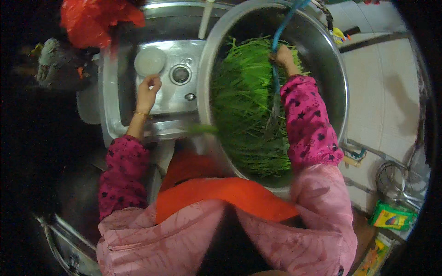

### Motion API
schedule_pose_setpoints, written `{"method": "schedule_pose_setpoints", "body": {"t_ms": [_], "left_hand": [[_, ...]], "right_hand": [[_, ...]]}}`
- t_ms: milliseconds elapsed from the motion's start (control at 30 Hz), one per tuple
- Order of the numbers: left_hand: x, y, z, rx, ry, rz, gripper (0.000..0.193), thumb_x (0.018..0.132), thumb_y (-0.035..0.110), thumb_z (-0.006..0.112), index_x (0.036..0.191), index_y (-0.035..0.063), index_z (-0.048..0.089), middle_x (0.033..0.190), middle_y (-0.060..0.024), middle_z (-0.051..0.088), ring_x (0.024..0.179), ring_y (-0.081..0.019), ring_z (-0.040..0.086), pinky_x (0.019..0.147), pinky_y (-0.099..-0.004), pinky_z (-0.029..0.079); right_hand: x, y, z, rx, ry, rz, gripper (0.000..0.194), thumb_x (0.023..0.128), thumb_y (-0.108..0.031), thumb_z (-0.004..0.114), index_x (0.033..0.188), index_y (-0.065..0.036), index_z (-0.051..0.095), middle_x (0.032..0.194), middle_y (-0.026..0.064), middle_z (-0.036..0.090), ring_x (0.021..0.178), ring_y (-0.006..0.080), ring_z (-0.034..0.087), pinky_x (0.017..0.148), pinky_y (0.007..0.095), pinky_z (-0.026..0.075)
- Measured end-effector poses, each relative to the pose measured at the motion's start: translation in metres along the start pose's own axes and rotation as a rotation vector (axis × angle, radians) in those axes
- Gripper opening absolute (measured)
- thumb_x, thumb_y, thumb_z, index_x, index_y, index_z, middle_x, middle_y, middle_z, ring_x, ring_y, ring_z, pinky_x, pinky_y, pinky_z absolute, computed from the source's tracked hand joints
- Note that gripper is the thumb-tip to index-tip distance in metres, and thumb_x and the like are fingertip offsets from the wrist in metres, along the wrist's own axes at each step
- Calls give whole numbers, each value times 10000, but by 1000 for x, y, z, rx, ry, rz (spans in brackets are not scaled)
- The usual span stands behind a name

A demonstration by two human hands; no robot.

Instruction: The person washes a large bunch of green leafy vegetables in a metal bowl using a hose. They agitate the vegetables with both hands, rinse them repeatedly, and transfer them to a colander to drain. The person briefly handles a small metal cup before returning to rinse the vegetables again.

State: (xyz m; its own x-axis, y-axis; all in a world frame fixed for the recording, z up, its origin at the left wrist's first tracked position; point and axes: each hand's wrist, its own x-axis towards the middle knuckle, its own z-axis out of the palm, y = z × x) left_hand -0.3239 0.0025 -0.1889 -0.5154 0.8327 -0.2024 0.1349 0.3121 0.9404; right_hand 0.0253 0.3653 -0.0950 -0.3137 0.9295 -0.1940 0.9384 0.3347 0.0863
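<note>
My right hand (286,59) grips a blue hose (276,38) over a large round metal basin (207,65). Clear water seems to run from the hose's lower end onto long green leafy vegetables (247,100) heaped inside the basin. Above the sink (165,100), my left hand (149,90) is loosely curled, a gap showing between thumb and fingers. I see nothing in it. Just beyond its fingertips stands a round whitish bowl (150,61). A blurred green piece (203,129) shows at the basin's near left rim.
The sink has a drain (181,74), with a small shiny round piece (190,97) nearby. A pale pipe (206,19) reaches over the sink's back. A red plastic bag (100,22) hangs at the upper left. To the right are a wire strainer (390,179) and a green packet (393,215).
</note>
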Motion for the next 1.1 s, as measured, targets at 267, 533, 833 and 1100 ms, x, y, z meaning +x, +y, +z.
{"method": "schedule_pose_setpoints", "body": {"t_ms": [267,533,833,1100], "left_hand": [[6,16,-24,-1059,64,-394,348,946,272,527,1189,24,550,1155,-140,613,1105,-242,575,932,-320,468],[75,55,3,-1440,96,-456,574,993,377,339,1404,-13,242,1475,-211,247,1314,-455,304,1040,-618,314],[101,66,24,-1350,166,-469,553,948,78,426,1447,4,202,1491,-213,215,1335,-385,308,1036,-525,362],[65,69,14,321,-109,16,305,864,298,616,745,36,716,589,-99,656,637,-203,672,654,-304,499]], "right_hand": [[-70,-3,-103,1024,93,84,212,854,-43,591,1026,-4,473,834,125,661,526,143,595,458,273,520],[-218,-134,-240,1350,595,-508,188,899,-26,550,1022,-15,407,998,219,664,601,174,646,547,261,549],[-276,-227,-167,1508,147,-498,241,869,68,547,1030,-24,392,1096,218,615,691,145,631,600,265,555],[-280,-179,-171,1255,296,-422,223,873,66,544,1039,2,409,1084,238,615,705,153,633,599,276,570]]}}
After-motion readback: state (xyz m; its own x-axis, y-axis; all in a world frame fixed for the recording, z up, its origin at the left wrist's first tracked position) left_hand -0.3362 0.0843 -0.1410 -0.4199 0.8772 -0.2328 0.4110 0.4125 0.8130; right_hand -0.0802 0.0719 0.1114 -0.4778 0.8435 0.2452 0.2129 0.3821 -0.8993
